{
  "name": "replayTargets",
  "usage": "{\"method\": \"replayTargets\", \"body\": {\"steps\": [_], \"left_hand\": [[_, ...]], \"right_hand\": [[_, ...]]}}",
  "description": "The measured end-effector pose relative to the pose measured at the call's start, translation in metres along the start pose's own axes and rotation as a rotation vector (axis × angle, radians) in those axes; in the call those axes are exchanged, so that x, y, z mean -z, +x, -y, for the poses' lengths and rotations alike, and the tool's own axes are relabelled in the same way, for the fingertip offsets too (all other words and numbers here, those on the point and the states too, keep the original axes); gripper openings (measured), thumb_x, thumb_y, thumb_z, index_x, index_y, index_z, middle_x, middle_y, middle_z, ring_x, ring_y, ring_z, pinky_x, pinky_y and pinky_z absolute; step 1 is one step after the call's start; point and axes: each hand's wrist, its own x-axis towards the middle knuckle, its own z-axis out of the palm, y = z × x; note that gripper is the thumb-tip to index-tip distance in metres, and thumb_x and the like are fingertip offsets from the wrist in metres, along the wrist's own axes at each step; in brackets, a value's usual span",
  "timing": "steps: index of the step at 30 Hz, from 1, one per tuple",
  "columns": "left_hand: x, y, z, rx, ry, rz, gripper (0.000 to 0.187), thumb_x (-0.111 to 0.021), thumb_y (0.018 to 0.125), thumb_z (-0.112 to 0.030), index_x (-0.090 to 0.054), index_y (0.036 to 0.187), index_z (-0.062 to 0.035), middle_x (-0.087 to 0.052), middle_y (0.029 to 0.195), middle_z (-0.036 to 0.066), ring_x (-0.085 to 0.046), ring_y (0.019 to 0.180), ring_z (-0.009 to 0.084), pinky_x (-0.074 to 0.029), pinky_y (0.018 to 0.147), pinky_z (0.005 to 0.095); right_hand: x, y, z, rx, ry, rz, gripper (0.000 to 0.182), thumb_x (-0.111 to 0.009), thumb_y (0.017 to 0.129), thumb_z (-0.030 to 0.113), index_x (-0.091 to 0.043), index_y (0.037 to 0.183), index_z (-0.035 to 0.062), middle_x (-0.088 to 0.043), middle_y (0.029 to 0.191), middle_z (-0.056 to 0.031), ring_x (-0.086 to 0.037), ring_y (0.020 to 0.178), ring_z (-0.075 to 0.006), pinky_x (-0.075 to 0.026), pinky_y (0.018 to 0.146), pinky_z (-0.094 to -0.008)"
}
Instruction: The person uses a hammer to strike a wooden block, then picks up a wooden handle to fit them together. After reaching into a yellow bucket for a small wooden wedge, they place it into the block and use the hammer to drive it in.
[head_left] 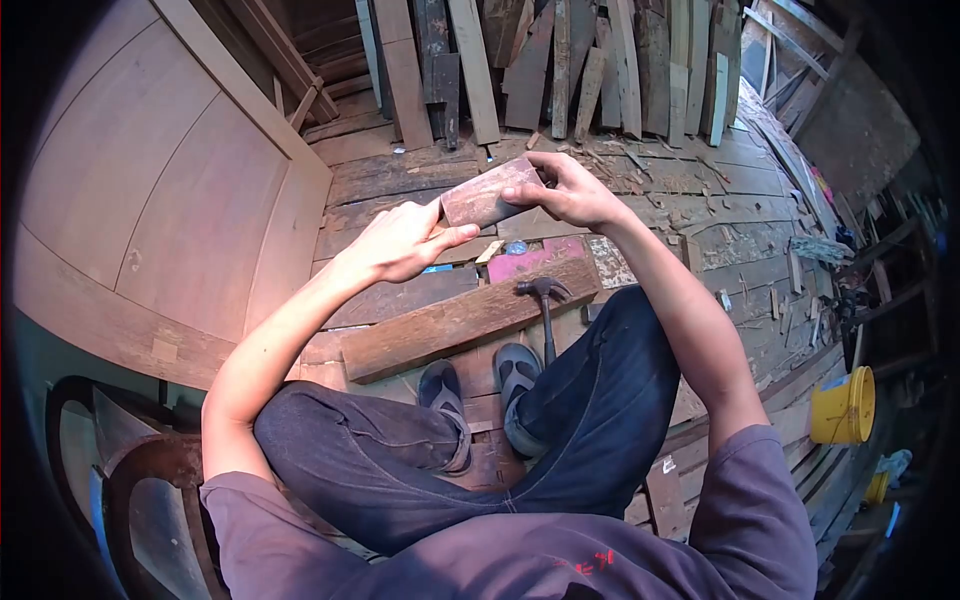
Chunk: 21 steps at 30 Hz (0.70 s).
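Observation:
A reddish-brown, worn rectangular piece [482, 197], which looks like sandpaper, is held up in front of me between both hands. My right hand [572, 192] grips its right end, thumb on the face and fingers bent behind. At the left end, my left hand [405, 240] has its fingers against the edge, partly hidden, and its thumb stretched out below. Beneath my hands a thick wooden beam [440, 328] lies on the floor. A claw hammer [546, 310] rests with its head on the beam and its handle toward my right shoe.
A large panelled wooden door [200, 180] lies at the left, above a dark chair [150, 470]. Several planks [540, 75] lean at the back. Wood scraps litter the plank floor [740, 225]. A yellow bucket [842, 405] stands at the right.

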Motion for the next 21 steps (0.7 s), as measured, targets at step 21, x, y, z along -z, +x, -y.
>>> {"method": "replayTargets", "body": {"steps": [21], "left_hand": [[0.003,0.002,0.005,-0.190,0.419,-0.257,0.070,-0.056,0.095,-0.062,-0.056,0.107,0.0068,-0.068,0.082,0.026,-0.069,0.079,0.0436,-0.053,0.067,0.0509]], "right_hand": [[-0.007,0.001,-0.003,-0.203,0.352,-0.052,0.033,-0.074,0.093,0.037,-0.074,0.101,0.0049,-0.054,0.063,0.0062,-0.042,0.048,-0.0030,-0.029,0.042,-0.0226]]}}
